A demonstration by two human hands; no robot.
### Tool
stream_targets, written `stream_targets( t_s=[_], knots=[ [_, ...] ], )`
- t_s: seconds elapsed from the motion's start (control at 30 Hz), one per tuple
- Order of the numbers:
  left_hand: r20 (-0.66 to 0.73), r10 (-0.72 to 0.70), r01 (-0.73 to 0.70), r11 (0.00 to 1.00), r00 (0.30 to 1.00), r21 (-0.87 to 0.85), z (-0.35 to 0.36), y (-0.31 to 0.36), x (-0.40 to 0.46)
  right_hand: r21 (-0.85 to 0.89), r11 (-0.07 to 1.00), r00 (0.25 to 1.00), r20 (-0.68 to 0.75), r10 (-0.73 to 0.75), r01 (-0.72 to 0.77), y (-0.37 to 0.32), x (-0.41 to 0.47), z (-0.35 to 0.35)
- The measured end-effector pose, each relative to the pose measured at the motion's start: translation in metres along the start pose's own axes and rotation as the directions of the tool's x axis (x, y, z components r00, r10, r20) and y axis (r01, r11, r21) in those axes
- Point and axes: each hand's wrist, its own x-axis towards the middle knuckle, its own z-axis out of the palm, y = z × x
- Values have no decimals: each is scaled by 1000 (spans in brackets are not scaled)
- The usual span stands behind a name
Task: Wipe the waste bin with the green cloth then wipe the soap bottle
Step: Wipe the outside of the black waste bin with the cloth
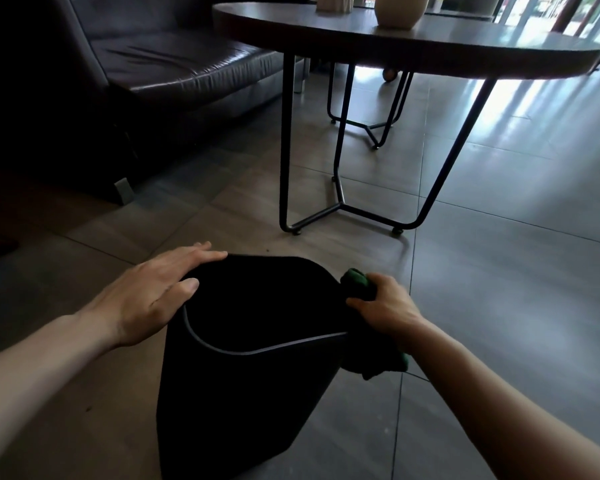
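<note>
Black waste bin [243, 375]: left hand [153, 296] flat at nine o'clock, right hand [385, 306] gripping green cloth [355, 282] at three; hard wiping may tip it.

Two bare forearms, no sleeves; hands [149, 292] ungloved, ringless.

left hand [153, 292] at 9 o'clock lies flat, fingers straight — right hand [385, 303] at 3 o'clock, grip curled tight, both forearms extended.
</note>
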Motion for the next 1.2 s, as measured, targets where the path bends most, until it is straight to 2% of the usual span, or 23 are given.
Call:
stream_targets(
  t_s=[0.13, 0.3, 0.43, 0.47, 0.57, 0.77, 0.9, 1.2],
  knots=[
    [0, -6, 6, 1000, 1000, 19, -2, 4, 5, -37, 999, 1000, -18, -15, 14, 8, -3, 0],
    [-82, -157, 154, 987, 984, -41, -5, 14, 17, 55, 997, 999, -21, 46, -45, 16, -8, 0],
    [-52, -442, 428, 888, 896, -169, -1, 21, 34, 63, 996, 993, -97, 70, -65, 20, -11, 4],
    [-28, -474, 458, 863, 880, -212, 0, 23, 37, 75, 995, 990, -115, 76, -68, 20, -11, 3],
    [23, -472, 445, 812, 881, -378, 7, 30, 42, 72, 996, 982, -179, 67, -55, 19, -13, -5],
    [7, -482, 370, 662, 876, -652, 35, 56, 73, 26, 1000, 928, -372, 25, -17, 23, -8, -37],
    [53, -499, 396, 612, 865, -685, 52, 67, 95, 6, 997, 901, -429, 70, -75, 29, -3, -48],
    [81, -513, 434, 620, 855, -654, 73, 64, 119, 6, 992, 894, -432, 117, -126, 35, 7, -49]
  ],
)
